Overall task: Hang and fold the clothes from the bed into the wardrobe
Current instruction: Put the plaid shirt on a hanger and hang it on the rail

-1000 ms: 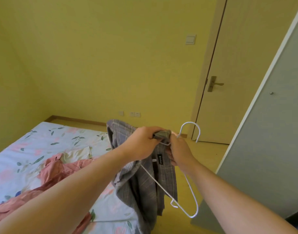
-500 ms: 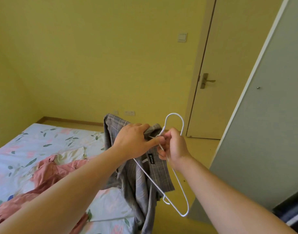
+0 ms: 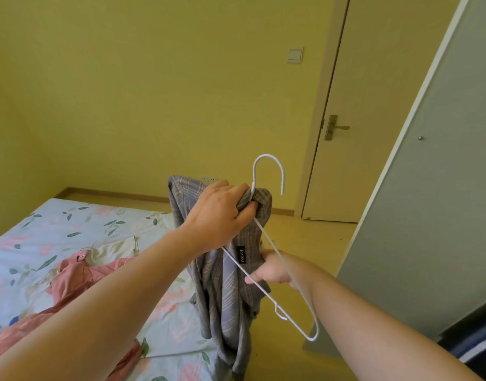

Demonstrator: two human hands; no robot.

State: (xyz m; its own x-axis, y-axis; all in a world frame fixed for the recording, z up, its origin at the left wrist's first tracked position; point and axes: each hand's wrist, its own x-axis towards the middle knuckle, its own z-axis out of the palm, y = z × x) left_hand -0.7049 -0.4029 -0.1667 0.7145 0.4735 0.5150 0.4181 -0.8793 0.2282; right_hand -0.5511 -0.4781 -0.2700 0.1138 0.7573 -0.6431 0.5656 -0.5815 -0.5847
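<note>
A grey plaid shirt [image 3: 225,292] hangs in the air in front of me, half threaded on a white wire hanger [image 3: 288,295] whose hook points up. My left hand [image 3: 220,213] grips the shirt's collar together with the neck of the hanger, just below the hook. My right hand [image 3: 272,270] is lower, behind the hanger's arm, with its fingers curled into the shirt's cloth. One end of the hanger sticks out bare at the lower right. The wardrobe's grey door [image 3: 429,188] stands open at the right.
The bed [image 3: 44,232] with a floral sheet lies at the left, with a pink garment [image 3: 71,279] and a cream one [image 3: 112,250] on it. A closed room door [image 3: 374,105] is behind, and yellow floor runs between the bed and the wardrobe.
My right hand has left the hanger's neck and dropped down to the shirt's body. My left hand now holds collar and hanger neck alone, and the hook stands higher.
</note>
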